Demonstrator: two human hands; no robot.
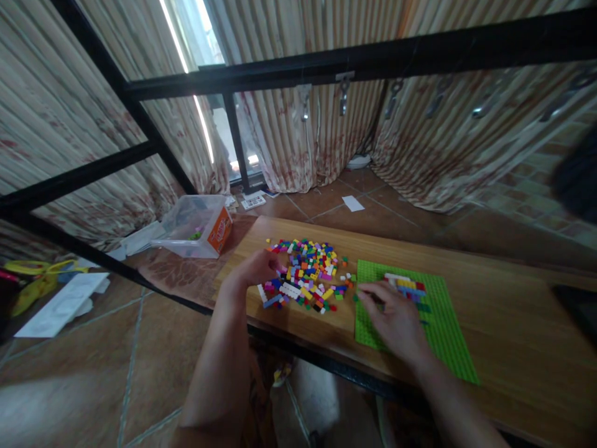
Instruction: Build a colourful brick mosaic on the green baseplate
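A loose pile of small multicoloured toy bricks [310, 270] covers the left half of the wooden table. At the pile's left side is my left hand [256, 269], its fingers curled and bent down among the bricks; what they hold, if anything, is hidden. My right hand [394, 314] hovers over the left part of a green baseplate [448, 330]. Its thumb and index finger come together near the plate's left edge, and whatever is between them is too small to make out. Rows of white, yellow, red and blue bricks [405, 285] sit on the plate beyond this hand.
A clear plastic box [191, 227] with an orange label stands beyond the table's left end. Black metal bars [280, 71] cross in front of the curtains. A dark flat object [578, 311] lies at the table's right side. Papers [353, 203] lie on the tiled floor.
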